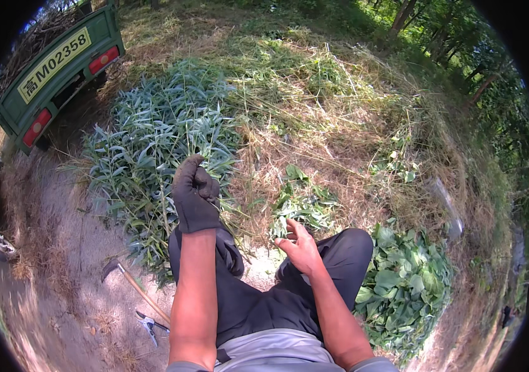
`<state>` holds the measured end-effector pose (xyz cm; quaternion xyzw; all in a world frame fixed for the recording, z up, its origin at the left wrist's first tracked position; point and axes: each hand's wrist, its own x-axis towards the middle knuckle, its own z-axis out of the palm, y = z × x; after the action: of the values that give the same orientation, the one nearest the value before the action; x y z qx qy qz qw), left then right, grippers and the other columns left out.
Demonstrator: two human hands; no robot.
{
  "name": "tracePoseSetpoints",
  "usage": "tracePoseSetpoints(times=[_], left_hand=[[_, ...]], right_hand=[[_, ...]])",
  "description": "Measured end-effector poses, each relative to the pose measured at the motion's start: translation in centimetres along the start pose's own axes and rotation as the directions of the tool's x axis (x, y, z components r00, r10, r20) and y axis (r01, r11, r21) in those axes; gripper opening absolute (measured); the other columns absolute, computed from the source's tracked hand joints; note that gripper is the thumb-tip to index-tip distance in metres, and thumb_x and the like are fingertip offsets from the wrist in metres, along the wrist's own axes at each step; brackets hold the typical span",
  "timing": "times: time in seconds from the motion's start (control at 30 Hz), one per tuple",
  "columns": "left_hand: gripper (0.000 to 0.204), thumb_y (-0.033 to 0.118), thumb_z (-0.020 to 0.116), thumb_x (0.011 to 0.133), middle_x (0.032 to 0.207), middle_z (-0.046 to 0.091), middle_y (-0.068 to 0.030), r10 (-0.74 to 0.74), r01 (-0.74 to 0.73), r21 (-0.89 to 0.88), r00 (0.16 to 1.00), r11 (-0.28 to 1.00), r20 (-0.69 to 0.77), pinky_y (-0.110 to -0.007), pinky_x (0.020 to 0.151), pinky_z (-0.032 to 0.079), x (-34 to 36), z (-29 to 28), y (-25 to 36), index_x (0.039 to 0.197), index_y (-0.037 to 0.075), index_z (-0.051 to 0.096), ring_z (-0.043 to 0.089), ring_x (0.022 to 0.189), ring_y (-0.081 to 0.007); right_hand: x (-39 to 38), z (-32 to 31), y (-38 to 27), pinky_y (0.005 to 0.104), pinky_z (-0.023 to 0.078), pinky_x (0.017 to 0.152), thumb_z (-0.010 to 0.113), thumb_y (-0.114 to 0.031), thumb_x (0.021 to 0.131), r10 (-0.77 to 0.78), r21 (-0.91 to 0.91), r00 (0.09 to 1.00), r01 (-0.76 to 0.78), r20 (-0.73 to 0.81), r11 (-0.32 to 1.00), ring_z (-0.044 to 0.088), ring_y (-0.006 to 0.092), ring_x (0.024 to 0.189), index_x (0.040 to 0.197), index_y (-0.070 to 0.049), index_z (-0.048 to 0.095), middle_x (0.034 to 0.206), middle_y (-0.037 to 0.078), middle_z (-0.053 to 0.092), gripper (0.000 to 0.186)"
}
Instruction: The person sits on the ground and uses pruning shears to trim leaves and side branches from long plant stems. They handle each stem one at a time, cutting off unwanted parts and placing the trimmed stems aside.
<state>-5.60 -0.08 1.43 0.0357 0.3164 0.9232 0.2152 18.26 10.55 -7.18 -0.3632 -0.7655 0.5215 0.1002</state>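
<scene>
Green truck [69,73] beyond leafy stems [159,130] bears a yellow lettered plate [54,64].

Sunlight falls on dry grass [339,149]; trees [450,37] stand right; a green truck [53,65] left.

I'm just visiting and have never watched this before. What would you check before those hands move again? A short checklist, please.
1. Left hand gloved: ok, dark glove on.
2. Right hand gloved: not ok, it is bare.
3. Left hand gripping a stem: cannot tell; it is closed and hides its palm.
4. Sickle out of both hands: ok, lying on the ground to the left.
5. Pruning shears latched: cannot tell, too small.
6. Broad-leaf pile outside the legs: ok, it lies to the right.
</scene>
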Motion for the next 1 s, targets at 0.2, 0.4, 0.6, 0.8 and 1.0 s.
tracePoseSetpoints(times=[0.2, 0.4, 0.6, 0.8, 1.0], left_hand=[[0.011, 0.016, 0.055, 0.1, 0.063, 0.041, 0.0055, -0.04, 0.027, -0.195, 0.997, 0.981, -0.061, -0.025, 0.039, 0.027, -0.4, -0.6, 1.4, 0.1, 0.006, 0.059, 0.032, 0.043, -0.0052], [0.011, 0.017, 0.059, 0.099, 0.065, 0.045, 0.0041, -0.124, 0.091, -0.305, 0.988, 0.948, -0.088, -0.025, 0.04, 0.028, -1.0, -1.1, 0.9, 0.1, 0.007, 0.058, 0.037, 0.044, -0.0075], [0.015, 0.017, 0.061, 0.097, 0.074, 0.054, -0.0009, -0.113, 0.084, -0.147, 0.973, 0.986, -0.203, -0.024, 0.049, 0.039, -0.6, -4.9, 1.7, 0.105, 0.005, 0.059, 0.046, 0.056, -0.0097], [0.02, 0.022, 0.062, 0.098, 0.083, 0.059, -0.0024, -0.079, 0.091, 0.131, 0.992, 0.987, -0.098, -0.026, 0.062, 0.05, -0.2, -9.8, 6.1, 0.105, 0.004, 0.058, 0.057, 0.069, -0.0119], [0.023, 0.028, 0.059, 0.099, 0.074, 0.041, 0.0043, -0.13, 0.14, 0.251, 0.99, 0.958, -0.058, -0.023, 0.063, 0.048, -2.0, -16.2, 7.8, 0.087, 0.013, 0.047, 0.05, 0.068, -0.0066]], right_hand=[[-1.3, 3.5, 0.4, 0.0363, 0.045, 0.1, 0.072, -0.023, 0.088, 0.008, -0.173, 0.946, 0.051, 0.323, 0.984, 0.059, 0.0272, 0.118, 0.135, 0.0, 0.054, 0.123, 0.017, 0.061, 0.055], [-0.6, 6.2, 2.9, 0.0381, 0.048, 0.077, 0.065, -0.024, 0.094, -0.012, -0.219, 0.991, 0.041, 0.133, 0.975, 0.058, 0.0241, 0.079, 0.102, 0.0, 0.061, 0.087, 0.013, 0.066, 0.025], [-0.6, 4.9, 4.5, 0.028, 0.044, 0.06, 0.068, -0.026, 0.094, 0.088, -0.017, 0.992, -0.087, 0.094, 0.996, 0.051, 0.0081, 0.065, 0.083, 0.001, 0.062, 0.068, 0.003, 0.059, 0.029], [-0.3, 4.5, 0.8, 0.0316, 0.043, 0.058, 0.07, -0.027, 0.09, -0.007, -0.147, 0.995, 0.021, 0.096, 0.989, 0.048, 0.0105, 0.061, 0.086, 0.001, 0.065, 0.064, 0.003, 0.057, 0.029], [1.2, 4.2, 2.1, 0.0278, 0.039, 0.053, 0.066, -0.021, 0.092, 0.002, -0.092, 0.996, 0.006, 0.092, 0.996, 0.043, 0.0074, 0.057, 0.079, 0.0, 0.064, 0.062, -0.001, 0.054, 0.025]])
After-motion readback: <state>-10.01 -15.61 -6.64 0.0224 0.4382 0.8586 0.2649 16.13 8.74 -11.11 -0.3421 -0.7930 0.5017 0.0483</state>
